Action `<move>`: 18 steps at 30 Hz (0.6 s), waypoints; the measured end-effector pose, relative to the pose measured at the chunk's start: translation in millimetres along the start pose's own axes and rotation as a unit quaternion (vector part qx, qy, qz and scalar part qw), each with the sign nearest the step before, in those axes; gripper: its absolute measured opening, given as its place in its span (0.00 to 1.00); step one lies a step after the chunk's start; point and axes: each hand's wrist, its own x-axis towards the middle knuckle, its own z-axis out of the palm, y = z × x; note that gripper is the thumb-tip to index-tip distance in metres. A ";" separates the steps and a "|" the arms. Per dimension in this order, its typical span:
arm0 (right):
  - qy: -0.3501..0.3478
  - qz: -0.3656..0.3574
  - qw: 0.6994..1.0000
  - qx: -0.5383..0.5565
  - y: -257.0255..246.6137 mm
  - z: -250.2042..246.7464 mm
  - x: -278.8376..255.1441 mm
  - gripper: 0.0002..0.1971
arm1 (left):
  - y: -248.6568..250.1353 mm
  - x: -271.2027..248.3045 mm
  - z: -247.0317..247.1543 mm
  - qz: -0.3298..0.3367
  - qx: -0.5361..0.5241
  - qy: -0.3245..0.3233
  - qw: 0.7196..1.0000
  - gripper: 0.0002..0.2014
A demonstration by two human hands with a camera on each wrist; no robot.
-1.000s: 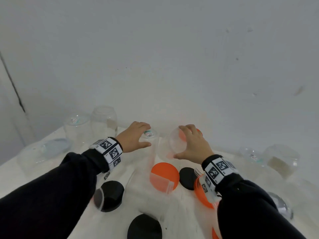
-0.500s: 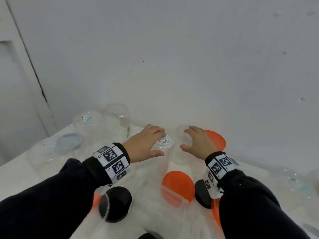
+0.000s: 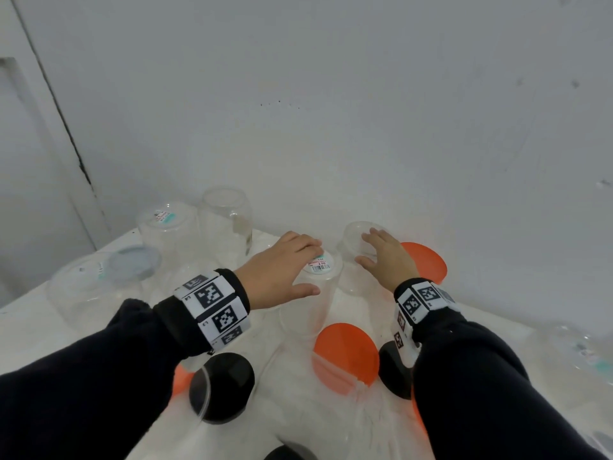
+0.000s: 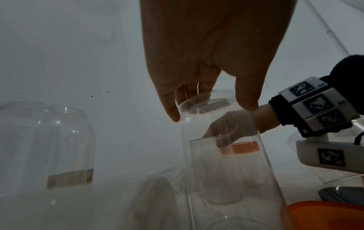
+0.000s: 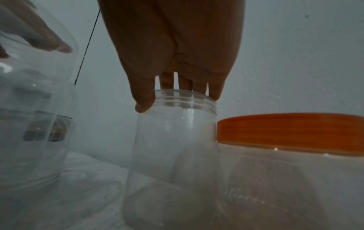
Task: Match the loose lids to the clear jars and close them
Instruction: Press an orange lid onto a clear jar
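Jars of clear plastic stood crowded on the white bench (image 3: 30,313), most of them inverted, with loose lids among them.

Nearest the camera, a black lid (image 3: 229,386) lay behind the rim of a tipped clear jar, and a flat orange lid (image 3: 346,351) lay at centre; a second black lid (image 3: 393,370) was largely hidden behind the right sleeve. Further lids at the bottom edge were cut off.

The left hand (image 3: 282,270) rested over the base of an inverted tall jar (image 3: 310,303), which carried a barcode label. Its fingers (image 4: 169,107) were spread and lightly curved down around the base edge, thumb on the near side; a firm grip could not be confirmed.

Just beside it, the right hand (image 3: 388,260) held a smaller upright jar (image 5: 173,147) by its open threaded mouth. The thumb (image 5: 144,99) lay on the outer wall and the other fingers reached behind the rim, forming a narrow grip.

Touching or just beside that jar stood a wide jar closed with a ribbed orange lid (image 5: 291,133).

At the far left stood two inverted jars (image 3: 166,234) and a large jar with a translucent grey lid (image 3: 134,265). Jars at the far right were blurred.
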 end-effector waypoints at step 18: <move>-0.002 0.093 0.992 -0.084 -19.7 -8.6 -1.4 0.32 | 1.7 -3.1 1.2 -0.004 0.005 0.000 1.000 0.30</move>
